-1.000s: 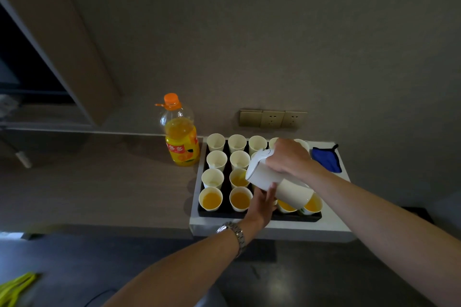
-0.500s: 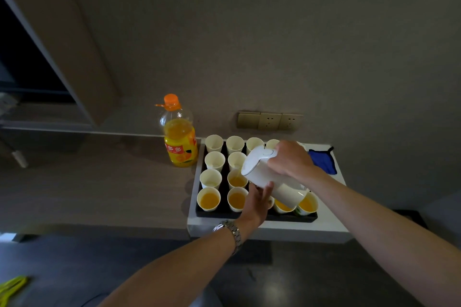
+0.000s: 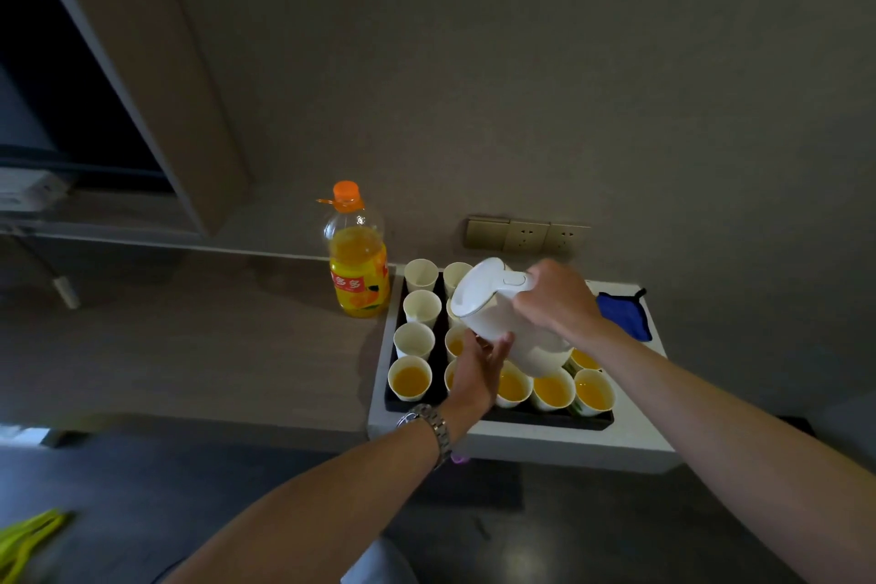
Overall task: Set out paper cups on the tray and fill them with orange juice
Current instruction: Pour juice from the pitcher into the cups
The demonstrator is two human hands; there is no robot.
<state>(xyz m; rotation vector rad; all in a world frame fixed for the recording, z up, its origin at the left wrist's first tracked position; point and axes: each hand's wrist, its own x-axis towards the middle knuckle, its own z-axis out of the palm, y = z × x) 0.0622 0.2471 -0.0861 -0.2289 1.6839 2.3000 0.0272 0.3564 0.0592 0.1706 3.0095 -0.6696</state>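
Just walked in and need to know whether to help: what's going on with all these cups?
A person is filling paper cups on a black tray with orange juice from a white jug. The right hand grips the jug's handle and tilts it over the middle cups, while the left hand steadies it from below. The cups in the near row hold juice; several at the far left look empty. A capped juice bottle stands beside the tray.

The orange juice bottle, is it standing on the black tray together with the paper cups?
No, the orange juice bottle stands on the counter to the left of the tray.
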